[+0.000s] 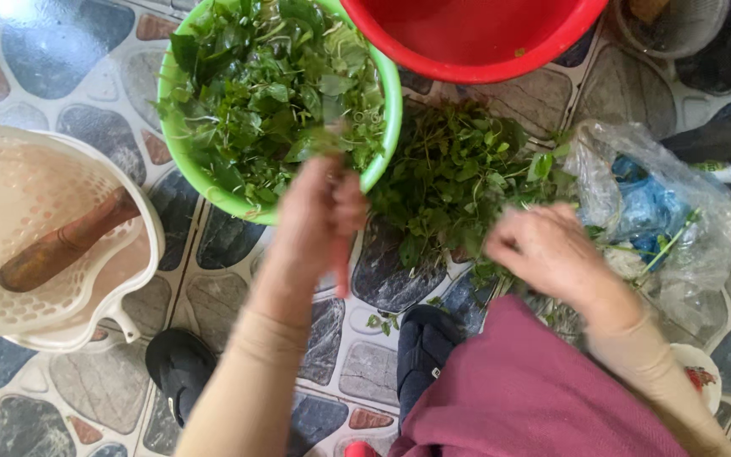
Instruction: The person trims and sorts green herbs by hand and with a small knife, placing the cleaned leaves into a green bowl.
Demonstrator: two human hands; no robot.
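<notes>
My left hand [319, 211] is at the near rim of a green bowl [392, 110] heaped with picked green leaves [268, 85]; its fingers are closed around a reddish handle or stem that sticks down below the fist, and a sprig of greens shows above it. My right hand [552, 250] rests, fingers curled, on the edge of a loose pile of leafy stems [450, 173] lying on the floor. Whether it grips any stems is blurred.
A red basin [475, 51] stands beyond the pile. A cream colander [52, 245] with a wooden pestle [65, 241] sits at left. A clear plastic bag [662, 211] with blue contents lies at right. Black slippers [179, 368] and my maroon garment [535, 389] are near me on the stone-pattern floor.
</notes>
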